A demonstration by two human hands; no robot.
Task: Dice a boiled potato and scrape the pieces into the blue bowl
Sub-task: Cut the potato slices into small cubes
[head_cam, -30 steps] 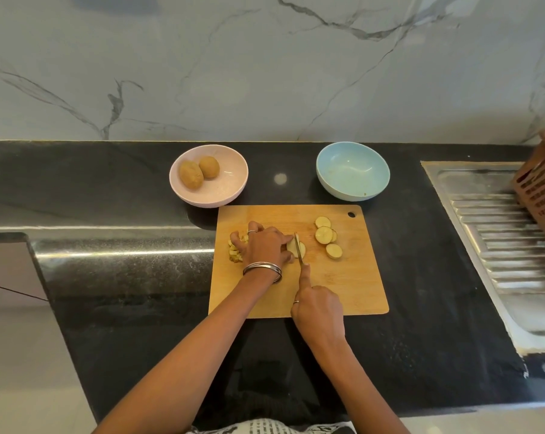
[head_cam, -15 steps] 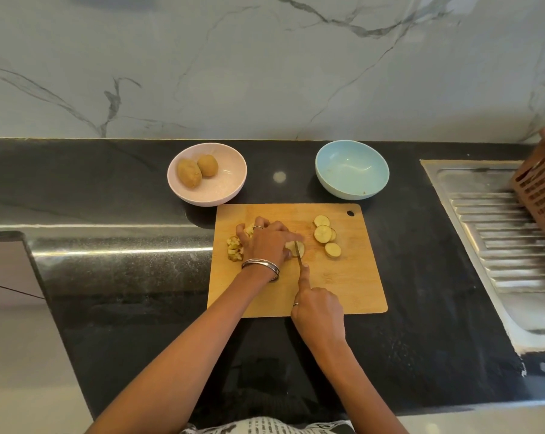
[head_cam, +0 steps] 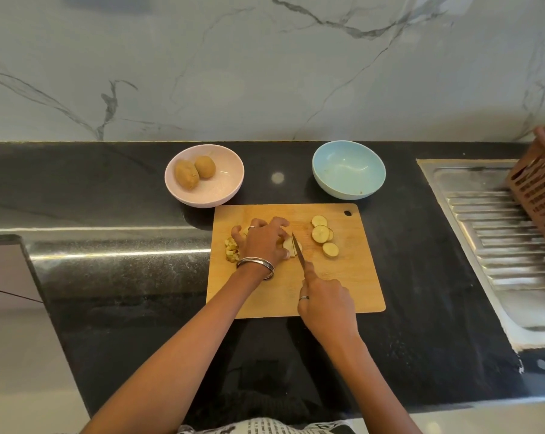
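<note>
Head view: the right hand [head_cam: 326,303] is closed around the handle of a knife [head_cam: 298,249], forefinger laid along the top, blade pointing away and a little left. The blade's edge sits at the right side of a pale potato piece [head_cam: 291,247], which the left hand [head_cam: 263,242] pins to the board [head_cam: 343,277] with curled fingers; that hand is bent over the piece, pressing rather than gripping it whole. Just left of that hand lies a small heap of dice [head_cam: 231,250]. To the right of the blade, near but apart, lie four slices [head_cam: 323,236], two overlapping, not yet cut down. Beyond the board's far right corner stands the blue bowl [head_cam: 319,170], with no dice in it; only a few specks show near its bottom. A pink bowl [head_cam: 233,191] with two whole potatoes [head_cam: 194,172] stands at the far left corner, all on the black desk [head_cam: 124,277].

The dicing looks partly done. To cut well, I would keep the left fingertips tucked back from the edge, knuckles guiding the blade, and press straight down with even spacing. Boiled potato is soft and will likely crumble or stick to the blade, so light strokes suit it better than force. The slices should be stacked or taken singly next, and the scraping saved until all are cut.
</note>
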